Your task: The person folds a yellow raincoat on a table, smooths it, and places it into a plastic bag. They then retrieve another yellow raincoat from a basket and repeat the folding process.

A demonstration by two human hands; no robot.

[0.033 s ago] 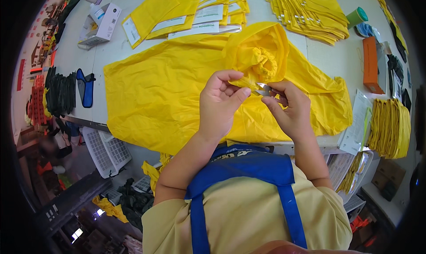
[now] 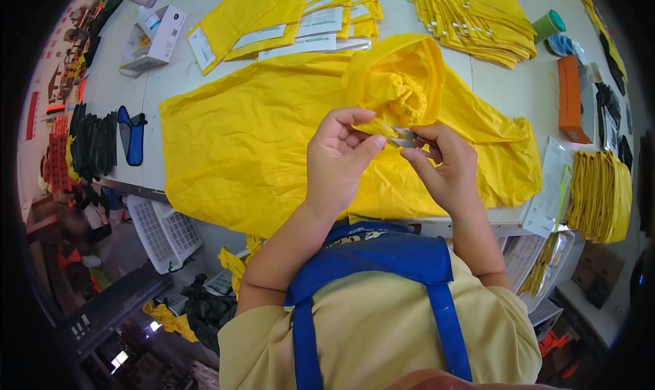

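Note:
A yellow waterproof garment [image 2: 245, 138] lies spread over the white table in front of me. Its gathered, elasticated opening [image 2: 407, 98] stands up in the middle, ringed by a wider yellow flap. Just below it, my left hand [image 2: 339, 151] is closed on a bit of the garment's edge, fingers curled and thumb toward the right. My right hand [image 2: 447, 161] grips small metal thread snips [image 2: 404, 139], whose blades point left at the edge between both hands. Any thread there is too fine to make out. My right fingers partly hide the snips.
Folded yellow garments with white labels [image 2: 283, 22] and a yellow stack [image 2: 477, 15] lie at the back. A white box [image 2: 158, 39] holds a bottle. On the right are an orange box [image 2: 573, 100], green tape roll [image 2: 549, 26] and more folded yellow pieces [image 2: 599, 196]. White crates [image 2: 164, 230] stand below left.
The snips' upper blade has dipped slightly toward the lower one, and my right fingers have shifted a little. My left hand and the garment look the same.

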